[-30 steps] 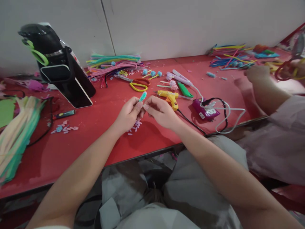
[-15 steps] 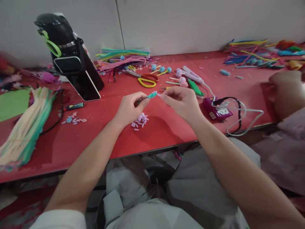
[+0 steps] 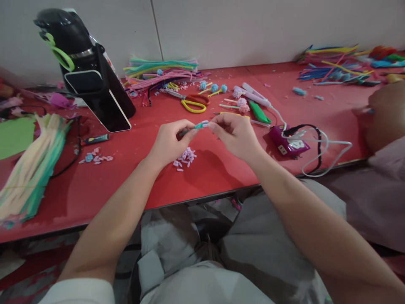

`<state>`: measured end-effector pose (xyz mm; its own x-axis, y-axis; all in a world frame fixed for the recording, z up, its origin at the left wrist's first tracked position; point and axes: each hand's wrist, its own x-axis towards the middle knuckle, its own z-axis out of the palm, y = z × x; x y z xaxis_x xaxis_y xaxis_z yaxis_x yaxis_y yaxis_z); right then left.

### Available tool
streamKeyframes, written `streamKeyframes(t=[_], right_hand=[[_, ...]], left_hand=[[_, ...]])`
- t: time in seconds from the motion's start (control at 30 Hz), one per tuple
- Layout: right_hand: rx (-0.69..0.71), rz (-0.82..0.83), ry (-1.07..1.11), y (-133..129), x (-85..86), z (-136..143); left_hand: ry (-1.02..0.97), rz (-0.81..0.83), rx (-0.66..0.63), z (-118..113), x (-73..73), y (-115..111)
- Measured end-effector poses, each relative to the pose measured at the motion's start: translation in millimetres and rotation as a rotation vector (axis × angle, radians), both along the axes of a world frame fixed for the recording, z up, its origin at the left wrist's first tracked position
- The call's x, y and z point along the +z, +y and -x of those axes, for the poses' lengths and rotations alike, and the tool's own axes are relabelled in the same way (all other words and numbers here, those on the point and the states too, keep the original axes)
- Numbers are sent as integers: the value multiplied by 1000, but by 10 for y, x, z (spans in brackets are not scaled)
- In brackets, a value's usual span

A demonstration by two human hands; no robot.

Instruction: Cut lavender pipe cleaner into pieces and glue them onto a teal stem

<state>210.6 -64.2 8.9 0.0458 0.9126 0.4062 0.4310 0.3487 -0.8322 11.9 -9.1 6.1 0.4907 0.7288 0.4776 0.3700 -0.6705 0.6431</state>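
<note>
My left hand is closed in a pinch around a thin stem with a teal, fuzzy tip, which looks like pipe cleaner. Against that tip lies a small lilac piece, and the thumb and forefinger of my right hand pinch its far end. The fingertips of both hands are only a short gap apart, above the red table. Below them, a pile of cut lilac pieces lies on the tabletop, close to my left hand.
Behind my hands lie scissors, blue flower heads on stems, pink ones and a lilac glue gun. A purple power socket with cables is at right, near another person's arm. A black bottle stands left.
My right hand has shifted slightly left, bringing the lilac piece against the teal tip. The whole view has moved a little. The other person's arm has shifted right.
</note>
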Motion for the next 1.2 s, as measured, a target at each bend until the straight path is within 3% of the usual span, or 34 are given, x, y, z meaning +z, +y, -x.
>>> streamKeyframes(t=[0.37, 1.2], right_hand=[[-107, -77, -107, 4, -29, 18], [-148, -35, -40, -5, 9, 68]], left_hand=[[26, -33, -7, 8, -7, 7], [45, -27, -9, 17, 29, 1]])
